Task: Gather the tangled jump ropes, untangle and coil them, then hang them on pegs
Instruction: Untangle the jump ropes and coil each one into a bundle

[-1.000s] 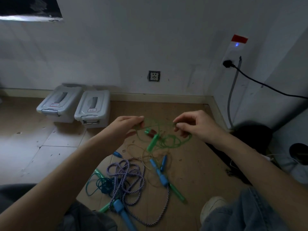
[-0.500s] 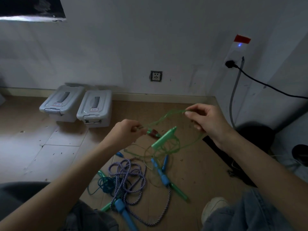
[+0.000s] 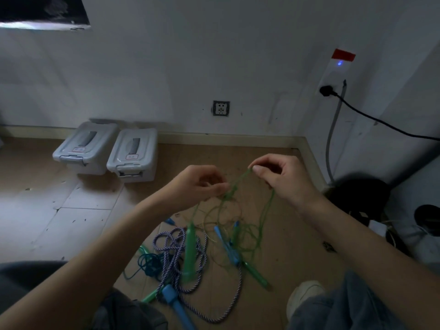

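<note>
Both hands pinch the thin green jump rope (image 3: 263,211): left hand (image 3: 198,184) at a knot, right hand (image 3: 281,177) just beside it, higher.

Translucent plastic green rope (image 3: 264,210), twisted cloth-like purple-white rope (image 3: 176,253); glossy plastic bins (image 3: 133,156), worn floor (image 3: 71,210)

Single head view; looks forward and down, near both hands (image 3: 240,184).
</note>
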